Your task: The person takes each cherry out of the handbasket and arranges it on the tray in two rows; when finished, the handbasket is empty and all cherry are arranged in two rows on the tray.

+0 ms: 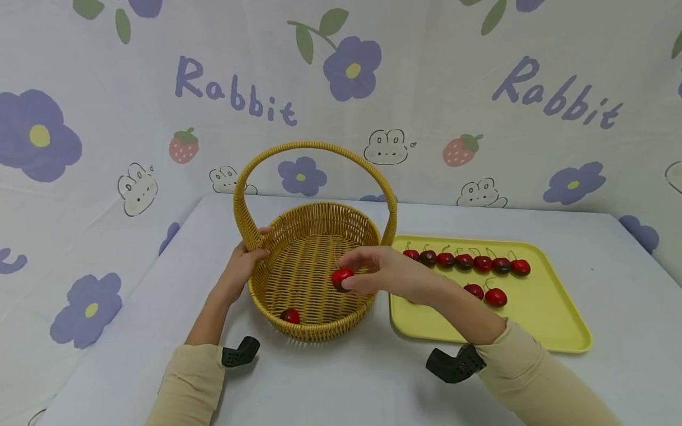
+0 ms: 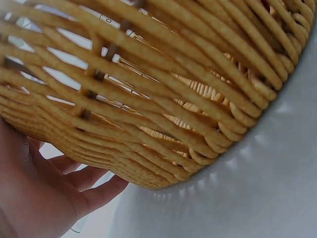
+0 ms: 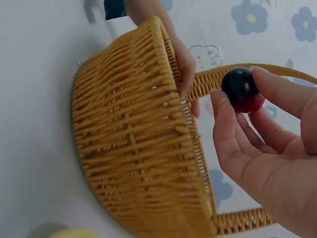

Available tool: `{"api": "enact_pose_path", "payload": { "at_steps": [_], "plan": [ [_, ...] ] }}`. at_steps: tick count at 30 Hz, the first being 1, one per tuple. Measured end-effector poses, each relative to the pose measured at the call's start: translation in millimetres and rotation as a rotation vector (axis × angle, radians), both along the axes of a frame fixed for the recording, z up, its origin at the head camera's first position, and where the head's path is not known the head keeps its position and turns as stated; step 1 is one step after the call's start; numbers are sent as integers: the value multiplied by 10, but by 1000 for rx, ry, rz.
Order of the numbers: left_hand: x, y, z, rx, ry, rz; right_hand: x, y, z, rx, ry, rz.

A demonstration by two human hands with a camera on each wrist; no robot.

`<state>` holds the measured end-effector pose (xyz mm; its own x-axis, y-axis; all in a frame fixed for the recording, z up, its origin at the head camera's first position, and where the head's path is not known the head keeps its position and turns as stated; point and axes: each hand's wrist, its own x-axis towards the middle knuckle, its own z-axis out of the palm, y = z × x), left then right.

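Note:
A woven yellow-brown basket [image 1: 319,332] with a tall arched handle stands on the table. My left hand [image 1: 238,273] grips its left side by the foot of the handle; in the left wrist view, fingers [image 2: 101,193] lie against the outside of the weave. Over the right part of the basket, my right hand [image 1: 399,275] pinches a dark red cherry [image 1: 341,278] between thumb and fingers. From the right wrist, that cherry [image 3: 241,88] looks nearly black on one side, above the rim. Another cherry [image 1: 290,316] lies inside, at the basket's near left edge.
To the right of the basket lies a yellow tray [image 1: 538,319]. A row of several cherries [image 1: 464,261] runs along its far side, with more cherries [image 1: 496,297] nearer the middle, partly hidden by my right forearm. A printed cloth [image 1: 426,106] hangs behind the table.

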<state>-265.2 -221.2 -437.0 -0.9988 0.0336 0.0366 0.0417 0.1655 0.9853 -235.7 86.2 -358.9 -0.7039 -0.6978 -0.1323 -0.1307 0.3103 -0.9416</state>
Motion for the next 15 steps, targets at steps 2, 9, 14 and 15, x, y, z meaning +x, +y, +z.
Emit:
{"api": "enact_pose_path", "payload": {
  "at_steps": [2, 9, 14, 15],
  "plan": [
    [0, -2, 1, -3, 2, 0, 17, 79, 6, 29, 15, -20],
    [4, -3, -3, -11, 3, -1, 82, 379, -28, 141, 21, -85],
    [8, 2, 2, -14, 1, -3, 117, 592, -58, 151, 20, -120],
    [10, 4, 5, -14, 1, -3, 125, 636, -61, 150, 17, -128]
  ]
}}
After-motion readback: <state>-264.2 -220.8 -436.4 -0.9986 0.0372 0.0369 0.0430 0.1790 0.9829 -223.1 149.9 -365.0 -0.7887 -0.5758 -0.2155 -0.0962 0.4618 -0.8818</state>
